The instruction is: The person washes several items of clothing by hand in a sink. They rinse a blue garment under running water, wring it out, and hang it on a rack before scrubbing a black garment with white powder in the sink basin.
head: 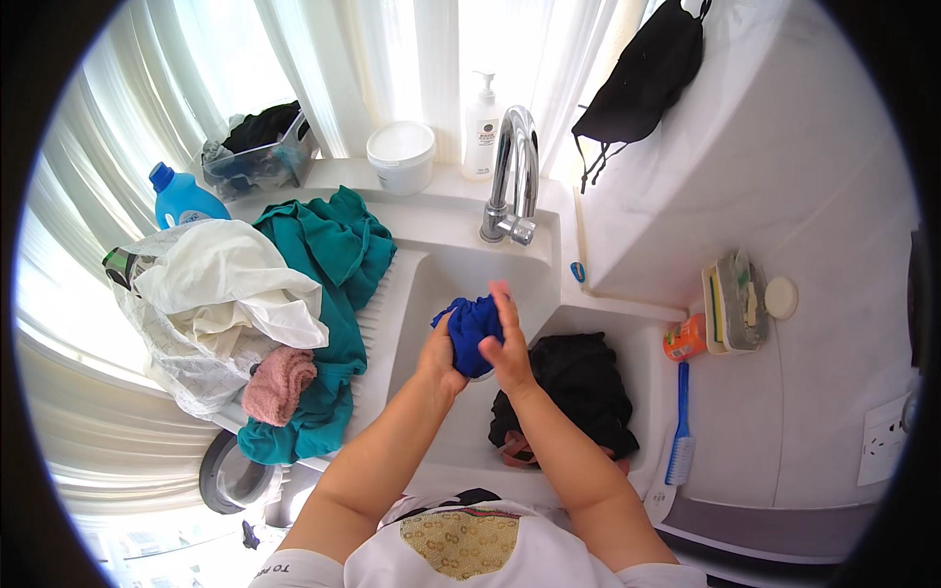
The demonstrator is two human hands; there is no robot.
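Over the white sink basin, a bunched royal-blue cloth is between my two hands. My left hand grips it from the left, with its far fingers hidden by the fabric. My right hand is at the right side of the cloth, fingers stretched out and thumb spread apart from them. Its palm faces the cloth, and the thumb tip overlaps it. A chrome faucet rises behind the hands. Below and right of my right wrist, a black garment lies heaped in the second basin section.
A teal garment, white cloth and pink towel are piled on the left drainboard. A white tub and pump bottle stand behind. To the right lie a blue brush and an orange container. A black mask hangs above.
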